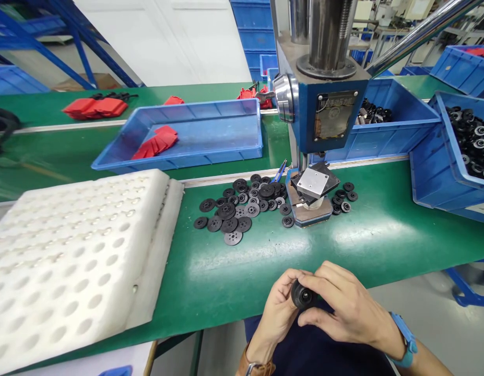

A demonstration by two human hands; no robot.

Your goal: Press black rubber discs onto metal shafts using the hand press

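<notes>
Both hands are at work just off the near edge of the green-topped workbench [382, 240], and between them sits a small black round stepped plastic part [303, 296], end face towards the camera. The left hand [279, 300], brown leather strap [258, 366] at the wrist, has its fingers curled in and pinches the part from the left. The right hand [343, 303], with a blue band [404, 339] at its wrist, comes in from the other side — fingers bent over the top, thumb by the lower edge, parted only by the part's width.

Beyond them stands the blue metal press [307, 117], a silver square plate [313, 181] tilted on its base. Loose black plastic discs [229, 225] lie heaped to its left — and further left, the white foam block with round holes [89, 263].
</notes>
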